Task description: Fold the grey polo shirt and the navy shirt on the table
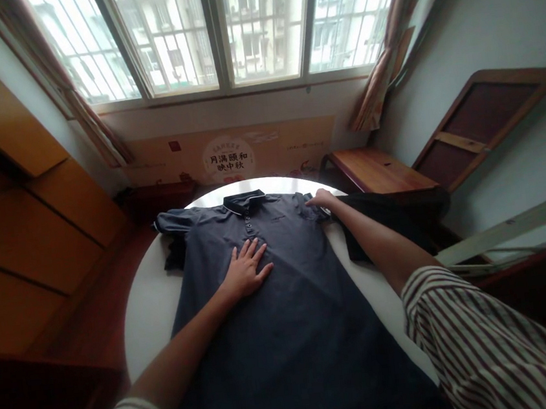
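A dark blue-grey polo shirt (284,307) lies front up across a round white table (141,322), its collar at the far side and its hem running toward me. My left hand (245,269) rests flat on the chest just below the button placket, fingers spread. At the shirt's right-hand sleeve (302,203), my right hand (320,199) has its thumb on top and the cloth pinched; its other fingers are mostly hidden. The opposite sleeve (177,221) lies stretched out to the left.
Black cloth (372,220) lies at the table's right edge, and more dark cloth (174,252) shows under the left sleeve. Beyond stand a wooden desk (371,168) and a low wall banner (286,144) beneath barred windows. Wooden cabinets (55,227) line the left.
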The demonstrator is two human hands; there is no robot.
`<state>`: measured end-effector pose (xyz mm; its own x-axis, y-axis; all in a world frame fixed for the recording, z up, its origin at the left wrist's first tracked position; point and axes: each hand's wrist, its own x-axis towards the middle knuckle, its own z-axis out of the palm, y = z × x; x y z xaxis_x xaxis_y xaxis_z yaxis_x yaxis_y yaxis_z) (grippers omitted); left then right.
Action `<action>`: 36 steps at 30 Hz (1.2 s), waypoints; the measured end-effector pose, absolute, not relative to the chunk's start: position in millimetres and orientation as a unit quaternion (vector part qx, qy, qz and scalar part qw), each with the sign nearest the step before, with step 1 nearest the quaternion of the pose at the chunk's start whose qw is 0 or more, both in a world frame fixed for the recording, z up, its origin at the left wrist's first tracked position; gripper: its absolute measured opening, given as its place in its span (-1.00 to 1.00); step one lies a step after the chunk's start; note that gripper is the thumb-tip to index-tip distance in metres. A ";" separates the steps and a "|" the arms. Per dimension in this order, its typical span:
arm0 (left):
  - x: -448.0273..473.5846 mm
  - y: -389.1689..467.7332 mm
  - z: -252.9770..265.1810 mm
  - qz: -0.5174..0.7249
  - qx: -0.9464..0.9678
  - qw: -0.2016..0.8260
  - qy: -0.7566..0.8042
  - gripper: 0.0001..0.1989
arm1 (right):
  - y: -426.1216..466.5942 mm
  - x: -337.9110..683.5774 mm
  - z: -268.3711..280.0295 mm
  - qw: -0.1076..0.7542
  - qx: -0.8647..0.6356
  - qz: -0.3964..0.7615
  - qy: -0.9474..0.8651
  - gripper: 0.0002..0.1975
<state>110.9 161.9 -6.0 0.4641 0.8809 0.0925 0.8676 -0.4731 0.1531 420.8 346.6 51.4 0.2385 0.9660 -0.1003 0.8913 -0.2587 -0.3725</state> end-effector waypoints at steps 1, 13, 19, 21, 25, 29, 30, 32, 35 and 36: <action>110.8 162.0 -6.3 0.081 0.855 0.041 0.511 -0.33 | 347.9 418.5 49.6 0.115 -0.778 0.159 -0.597 -0.61; 110.7 160.9 -8.6 0.097 0.853 0.041 0.512 -0.34 | 328.9 434.6 79.7 0.100 -0.795 0.063 -0.595 -0.58; 111.2 160.6 -8.6 0.101 0.852 0.039 0.512 -0.34 | 314.2 426.4 73.7 0.056 -0.779 0.007 -0.624 -0.51; 110.9 160.6 -9.1 0.102 0.852 0.037 0.512 -0.34 | 313.5 419.0 71.4 0.053 -0.754 -0.014 -0.655 -0.49; 110.3 160.6 -10.0 0.103 0.852 0.032 0.513 -0.35 | 327.0 406.9 71.5 0.035 -0.690 -0.009 -0.723 -0.65; 110.6 160.5 -8.7 0.099 0.852 0.035 0.513 -0.35 | 353.0 402.2 69.6 0.007 -0.669 0.025 -0.743 -0.78; 110.7 160.4 -8.3 0.098 0.852 0.035 0.513 -0.35 | 359.2 401.8 68.0 0.001 -0.669 0.031 -0.742 -0.76; 110.8 160.3 -8.1 0.098 0.853 0.035 0.512 -0.35 | 369.6 401.4 63.8 -0.008 -0.674 0.039 -0.738 -0.70; 110.7 160.5 -9.2 0.099 0.852 0.032 0.514 -0.35 | 381.0 401.0 57.1 -0.017 -0.683 0.049 -0.729 -0.66; 110.6 160.6 -9.7 0.100 0.851 0.033 0.514 -0.35 | 383.9 400.7 55.3 -0.018 -0.685 0.051 -0.726 -0.66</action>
<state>110.6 160.6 -9.7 0.4516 0.8818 0.1358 0.8687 -0.4693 0.1583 400.7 383.9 55.3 -0.0596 0.9936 -0.0963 0.9973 0.0550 -0.0497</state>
